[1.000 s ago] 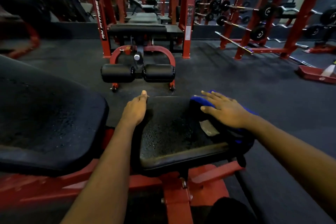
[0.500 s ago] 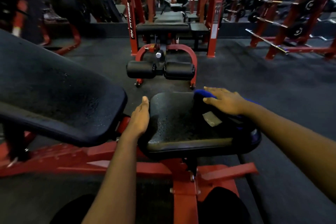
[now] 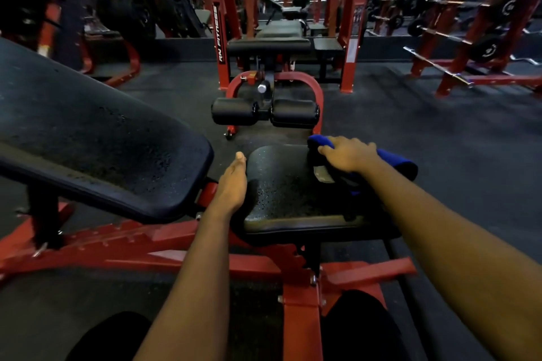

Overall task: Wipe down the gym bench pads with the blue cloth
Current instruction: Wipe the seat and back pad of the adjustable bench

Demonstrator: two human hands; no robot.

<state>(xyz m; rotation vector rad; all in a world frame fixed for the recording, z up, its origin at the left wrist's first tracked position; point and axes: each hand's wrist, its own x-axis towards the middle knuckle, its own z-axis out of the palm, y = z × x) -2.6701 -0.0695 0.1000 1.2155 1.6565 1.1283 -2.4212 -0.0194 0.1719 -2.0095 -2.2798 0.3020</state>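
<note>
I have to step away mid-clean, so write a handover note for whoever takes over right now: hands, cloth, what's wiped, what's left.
Left hand: open, resting flat against the left edge of the seat pad.
Right hand: holds the blue cloth down on the seat pad's far right corner, fingers bent over it.
Done: cloth is on the seat pad, but droplets cover most of it, so little looks wiped.
Left: wipe the seat pad, then the back pad on the left, which is also beaded with droplets.

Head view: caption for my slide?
Right hand holds blue cloth on seat pad; left hand rests against its edge.
</note>
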